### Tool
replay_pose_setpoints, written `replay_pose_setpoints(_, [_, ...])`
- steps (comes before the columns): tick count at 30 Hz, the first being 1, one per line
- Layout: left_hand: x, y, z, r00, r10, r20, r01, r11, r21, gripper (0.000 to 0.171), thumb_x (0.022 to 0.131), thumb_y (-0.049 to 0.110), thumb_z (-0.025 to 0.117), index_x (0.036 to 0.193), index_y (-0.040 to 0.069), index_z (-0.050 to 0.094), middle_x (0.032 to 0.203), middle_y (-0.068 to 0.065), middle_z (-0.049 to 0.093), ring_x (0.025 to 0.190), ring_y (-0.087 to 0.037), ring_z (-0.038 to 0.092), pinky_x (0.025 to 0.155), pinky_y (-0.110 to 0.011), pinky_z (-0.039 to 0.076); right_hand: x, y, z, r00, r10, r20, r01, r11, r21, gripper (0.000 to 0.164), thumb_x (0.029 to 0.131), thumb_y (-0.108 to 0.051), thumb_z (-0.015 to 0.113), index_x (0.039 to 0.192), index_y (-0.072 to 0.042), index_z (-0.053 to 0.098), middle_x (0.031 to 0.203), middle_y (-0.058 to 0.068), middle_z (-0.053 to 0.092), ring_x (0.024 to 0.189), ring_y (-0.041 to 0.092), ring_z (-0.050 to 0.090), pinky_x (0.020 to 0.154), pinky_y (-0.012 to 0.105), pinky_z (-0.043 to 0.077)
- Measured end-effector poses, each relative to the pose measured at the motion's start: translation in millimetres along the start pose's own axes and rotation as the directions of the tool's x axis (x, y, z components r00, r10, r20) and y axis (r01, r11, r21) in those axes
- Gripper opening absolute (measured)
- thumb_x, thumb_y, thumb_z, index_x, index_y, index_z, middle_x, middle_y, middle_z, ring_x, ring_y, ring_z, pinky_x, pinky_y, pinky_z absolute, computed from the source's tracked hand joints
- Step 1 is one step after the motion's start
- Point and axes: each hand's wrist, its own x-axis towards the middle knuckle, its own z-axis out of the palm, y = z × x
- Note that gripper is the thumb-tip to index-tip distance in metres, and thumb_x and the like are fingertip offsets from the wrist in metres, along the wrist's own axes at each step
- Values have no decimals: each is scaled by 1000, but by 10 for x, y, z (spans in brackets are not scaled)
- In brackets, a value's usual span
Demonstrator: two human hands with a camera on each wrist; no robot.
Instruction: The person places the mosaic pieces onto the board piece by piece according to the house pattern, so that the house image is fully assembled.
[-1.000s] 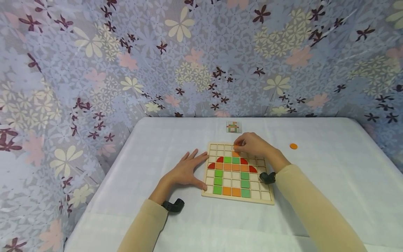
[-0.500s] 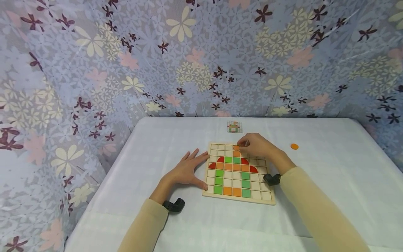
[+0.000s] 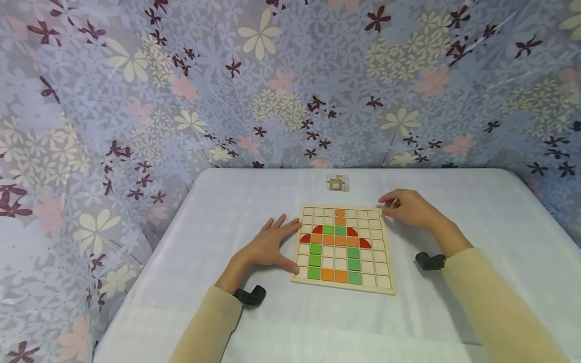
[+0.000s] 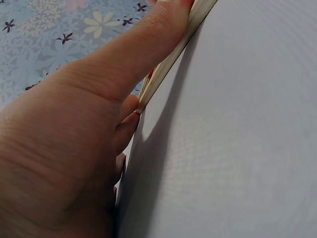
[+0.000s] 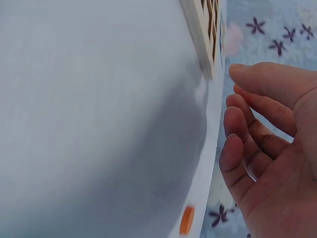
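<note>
The wooden grid board point(image 3: 388, 262) lies on the white table, with green, orange and red pieces set in its cells. An orange round piece point(image 3: 340, 213) sits in a top-row cell, above an orange square point(image 3: 340, 221). My left hand point(image 3: 268, 247) rests spread against the board's left edge; its thumb point(image 4: 163, 25) touches the rim. Past the board's top right corner hovers my right hand point(image 3: 410, 207), fingers loosely bent and holding nothing. A loose orange piece point(image 5: 186, 220) lies on the table in the right wrist view; in the head view the right hand hides it.
A small pattern card point(image 3: 338, 182) with a coloured grid design lies behind the board. White cloth covers the table point(image 3: 254, 196), and a flowered curtain point(image 3: 290, 101) hangs along its back and left side. Each wrist wears a black camera point(image 3: 430, 261).
My right hand has let go of the orange round piece in the top-row cell and moved right, off the board, to cover the loose orange disc. The left hand stays put.
</note>
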Motion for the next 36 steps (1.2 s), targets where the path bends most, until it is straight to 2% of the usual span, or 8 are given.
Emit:
replay_pose_setpoints(8, [7,-9,5,1000,2,-2,-2,1000,8,122,54,84,67,154,27,26,157,13,19,146,-20,0,116,-43,-2,-190,242,-198,992,115,-52,-117,993,-20,41,89,-22,69,124,-2,63,106,13,60,90,27,57,66,36,49])
replay_pose_setpoints(19, [5,-4,9,1000,-2,3,2,1000,8,121,54,84,67,154,28,25,158,13,18,146,-19,0,116,-42,-2,-354,552,-274,963,241,-122,-240,971,18,50,89,-32,68,127,0,58,116,23,53,104,41,53,72,46,48])
replay_pose_setpoints(23, [4,-16,14,1000,2,-1,-2,1000,1,122,54,85,66,154,29,25,157,14,17,146,-19,0,116,-42,-2,-383,603,-276,952,278,-132,-276,961,34,53,89,-35,68,127,1,57,116,25,52,104,42,52,73,48,47])
replay_pose_setpoints(31, [5,-29,25,1000,12,-8,-12,1000,-1,123,53,85,66,154,28,25,157,14,18,146,-20,0,116,-43,-2,-418,676,-249,936,332,-115,-326,943,68,56,89,-38,67,124,5,58,119,28,56,108,42,51,88,57,43])
replay_pose_setpoints(36, [-3,-22,14,1000,11,-14,-11,1000,-13,122,54,84,67,154,27,26,157,13,18,146,-21,0,116,-43,-2,-413,632,-257,939,327,-112,-321,945,62,56,88,-39,68,122,5,61,117,28,58,104,42,53,82,54,46])
